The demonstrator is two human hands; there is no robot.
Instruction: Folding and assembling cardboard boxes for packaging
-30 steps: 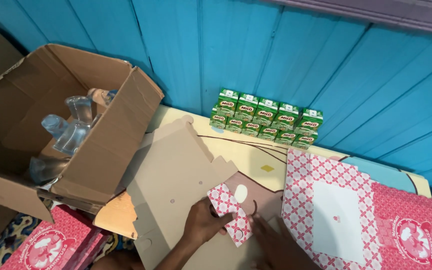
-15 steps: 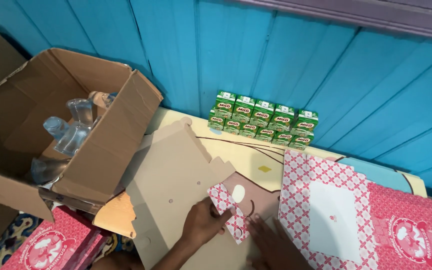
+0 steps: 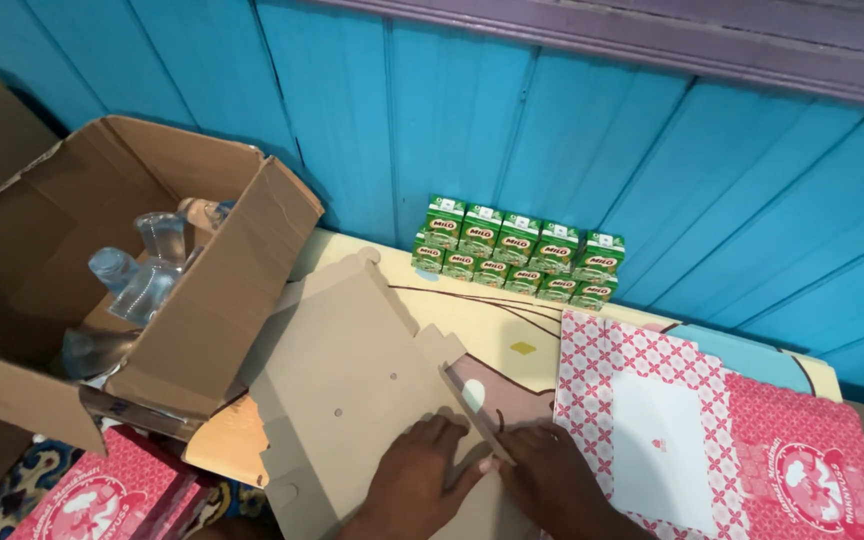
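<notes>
Brown card blank (image 3: 352, 390) lies flat at the table's (image 3: 512, 325) near edge; both hands, left (image 3: 422, 480) and right (image 3: 552, 480), press its folded flap, fingers spread, probably gripping nothing. Light, stiff; hold by edges.

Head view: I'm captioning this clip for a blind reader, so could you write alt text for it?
Two bare hands, left hand and right hand, press a flat brown cardboard sheet on a table against a blue plank wall. A red patterned flat box lies at right, green drink cartons line the wall, and an open carton at left holds clear plastic bottles.
</notes>
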